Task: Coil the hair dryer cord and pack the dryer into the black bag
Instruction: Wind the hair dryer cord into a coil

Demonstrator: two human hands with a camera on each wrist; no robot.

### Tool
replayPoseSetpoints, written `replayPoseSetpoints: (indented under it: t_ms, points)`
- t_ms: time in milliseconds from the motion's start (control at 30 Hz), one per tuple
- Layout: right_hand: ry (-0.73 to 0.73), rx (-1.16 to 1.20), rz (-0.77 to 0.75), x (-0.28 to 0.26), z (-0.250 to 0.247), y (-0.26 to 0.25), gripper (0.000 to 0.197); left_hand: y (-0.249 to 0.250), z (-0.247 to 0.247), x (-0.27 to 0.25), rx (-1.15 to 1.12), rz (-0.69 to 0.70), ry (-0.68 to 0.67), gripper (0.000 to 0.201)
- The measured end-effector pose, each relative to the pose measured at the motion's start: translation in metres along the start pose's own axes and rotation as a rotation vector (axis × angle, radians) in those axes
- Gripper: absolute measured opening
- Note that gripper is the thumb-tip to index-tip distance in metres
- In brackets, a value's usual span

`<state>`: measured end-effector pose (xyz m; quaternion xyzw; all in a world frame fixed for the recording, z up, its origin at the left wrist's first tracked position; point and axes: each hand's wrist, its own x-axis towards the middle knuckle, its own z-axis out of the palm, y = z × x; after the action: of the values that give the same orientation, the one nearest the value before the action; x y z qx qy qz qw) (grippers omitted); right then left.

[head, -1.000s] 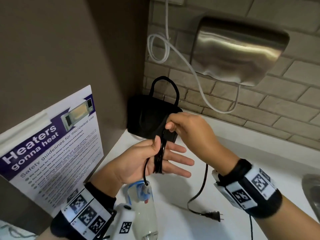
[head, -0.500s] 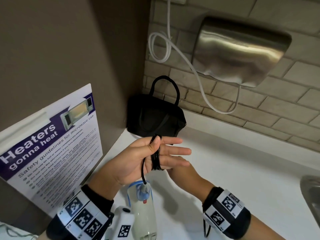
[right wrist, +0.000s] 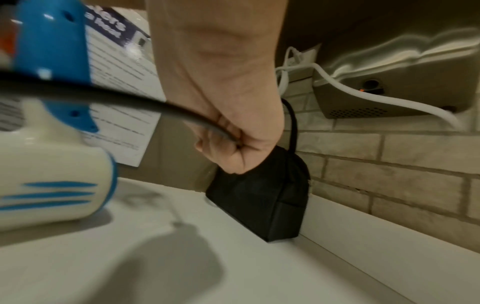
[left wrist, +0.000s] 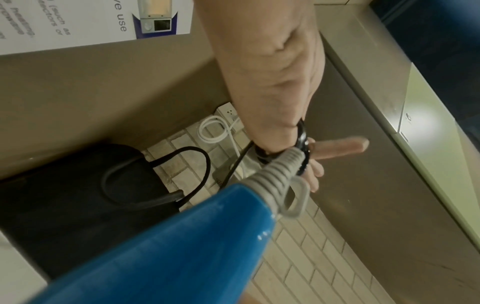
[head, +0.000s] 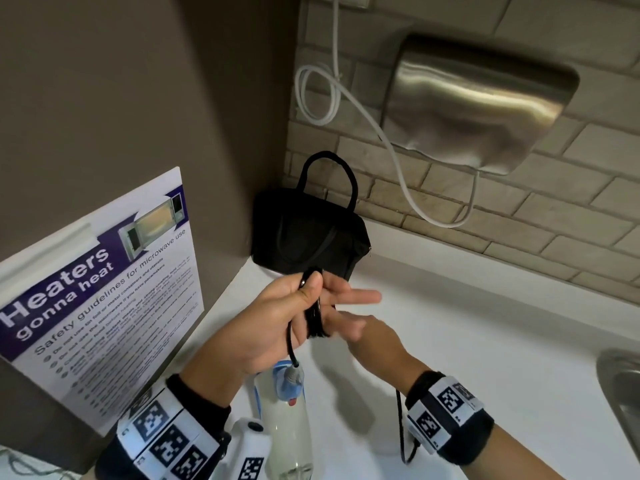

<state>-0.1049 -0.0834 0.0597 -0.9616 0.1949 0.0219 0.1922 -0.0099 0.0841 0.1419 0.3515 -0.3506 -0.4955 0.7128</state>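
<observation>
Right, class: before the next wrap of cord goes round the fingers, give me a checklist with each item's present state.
1. Coil sits round the left hand fingers, thumb pinning it: ok.
2. Right hand grips the loose cord: ok.
3. Cord all wound up: not ok, a length hangs by the right wrist.
4. Hair dryer hangs clear of the counter: cannot tell.
5. Black bag open to take the dryer: cannot tell.

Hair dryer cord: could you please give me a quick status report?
Left hand thumb pins cord coil around its fingers. Right hand grips loose cord. Hair dryer hangs from the cord; black bag on counter, unpacked. Nothing in the way.
</observation>
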Motion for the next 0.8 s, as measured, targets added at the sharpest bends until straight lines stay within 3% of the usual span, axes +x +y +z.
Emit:
replayPoseSetpoints:
  t_ms: [100, 267, 367, 433, 600, 733, 800]
  points:
    - [-0.056, -0.208, -0.037, -0.012, 0.012, -0.014, 0.033, -0.001, -0.013, 0.007, -0.107, 0.077, 0.114, 0.040]
    - [-0.134, -0.217, -0.112, -0.058, 0.008, -0.041, 0.032, -0.005, -0.036, 0.013, -0.028, 0.114, 0.311, 0.043]
    - [-0.021, -0.213, -0.153, -0.077, -0.009, -0.051, 0.024, -0.010, -0.039, 0.016, 0.075, 0.097, 0.373, 0.043]
    - [0.106, -0.275, -0.150, -0.084, -0.022, -0.055, 0.031, -0.014, -0.039, 0.018, 0.148, 0.081, 0.394, 0.044]
    - [0.363, -0.328, -0.253, -0.085, -0.064, -0.063, 0.018, -0.015, -0.028, 0.019, 0.278, 0.023, 0.346, 0.044]
    - [0.473, -0.408, -0.270, -0.068, -0.098, -0.074, 0.011, -0.019, -0.016, 0.017, 0.394, -0.083, 0.214, 0.040]
    - [0.479, -0.439, -0.286, -0.058, -0.110, -0.075, 0.008, -0.018, -0.010, 0.014, 0.285, -0.148, 0.133, 0.039]
